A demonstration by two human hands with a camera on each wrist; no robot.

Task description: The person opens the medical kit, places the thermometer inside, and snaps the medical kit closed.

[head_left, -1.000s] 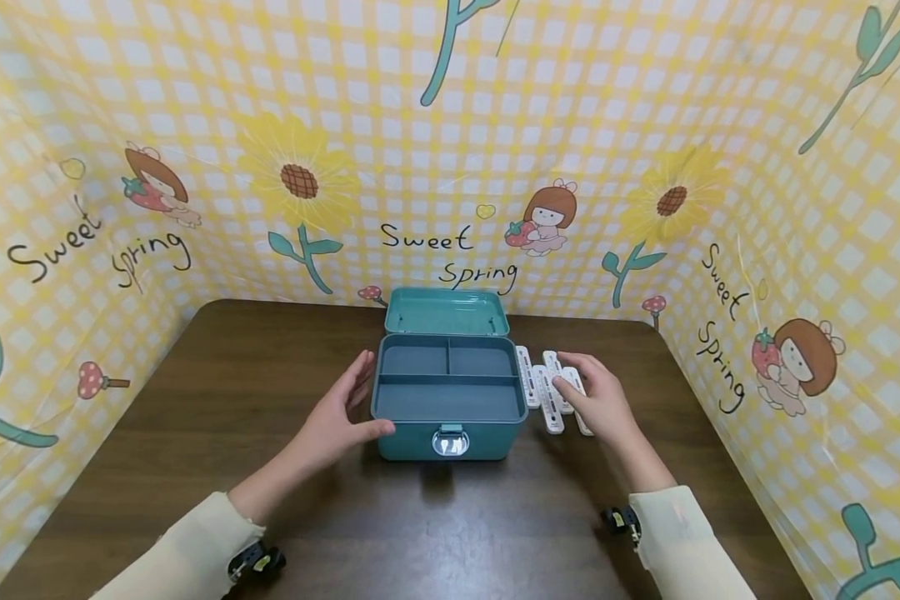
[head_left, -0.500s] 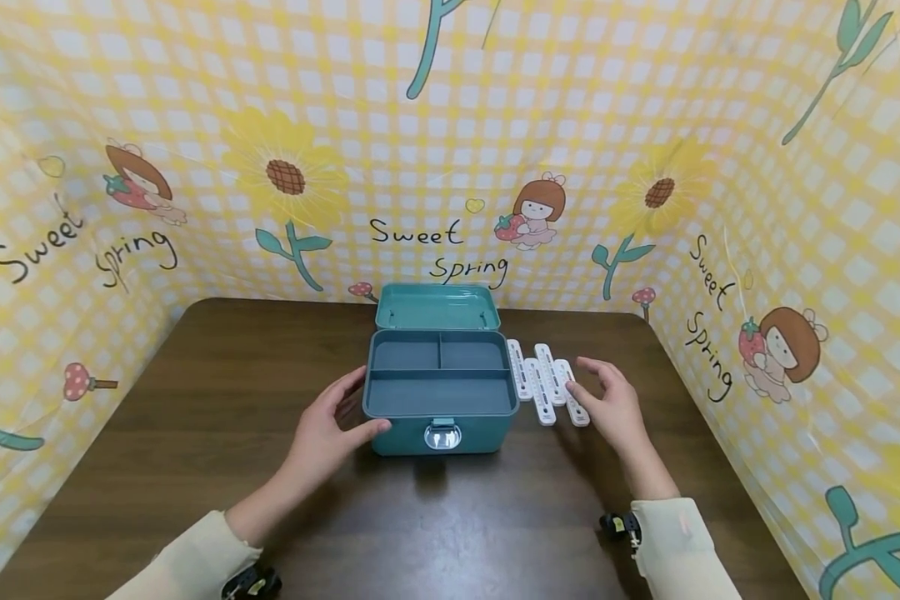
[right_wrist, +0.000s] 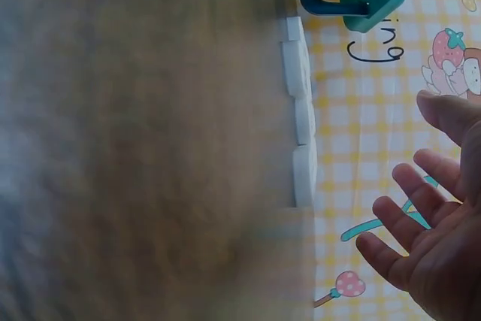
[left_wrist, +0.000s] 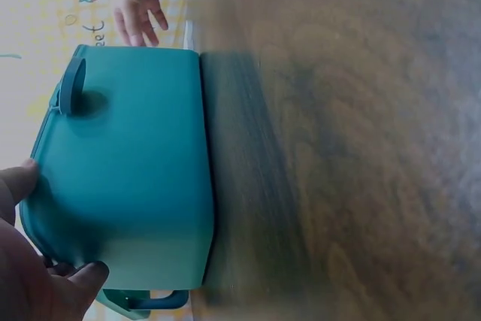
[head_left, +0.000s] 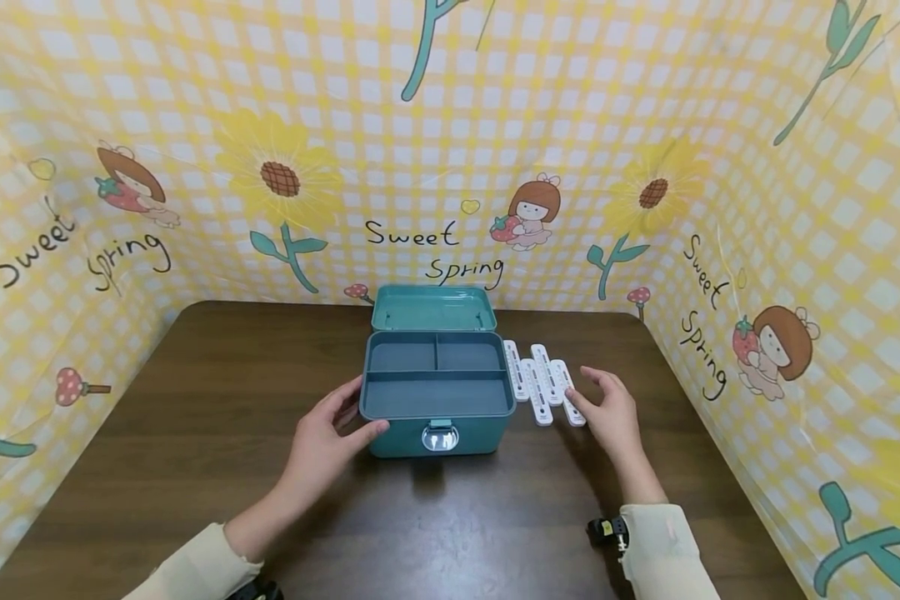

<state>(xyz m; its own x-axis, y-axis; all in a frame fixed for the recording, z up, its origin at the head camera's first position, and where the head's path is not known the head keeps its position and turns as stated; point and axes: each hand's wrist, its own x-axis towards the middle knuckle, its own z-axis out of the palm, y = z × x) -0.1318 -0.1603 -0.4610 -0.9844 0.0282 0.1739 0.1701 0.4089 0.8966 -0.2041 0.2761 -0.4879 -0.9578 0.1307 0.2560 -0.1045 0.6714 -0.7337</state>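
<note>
A teal storage box (head_left: 433, 438) with a clear front latch stands on the table, its lid (head_left: 435, 308) tipped back. Three grey compartments show in its top tray (head_left: 438, 393). My left hand (head_left: 318, 442) rests at the box's front left corner, thumb at the front and fingers along the side; the left wrist view shows them near the rim. Right of the box lie several slim white thermometers (head_left: 537, 393), side by side and staggered. My right hand (head_left: 611, 417) hovers by the rightmost one, fingers spread and holding nothing in the right wrist view.
The brown wooden table (head_left: 217, 392) is enclosed at the back and sides by a yellow checked cloth (head_left: 390, 150) with printed flowers. The box's back edge sits close to the rear cloth. A handle (right_wrist: 338, 7) sticks out on the box's side.
My right hand has drawn back to the right from over the thermometers. My left hand has closed in on the box's corner. The head view has shifted slightly.
</note>
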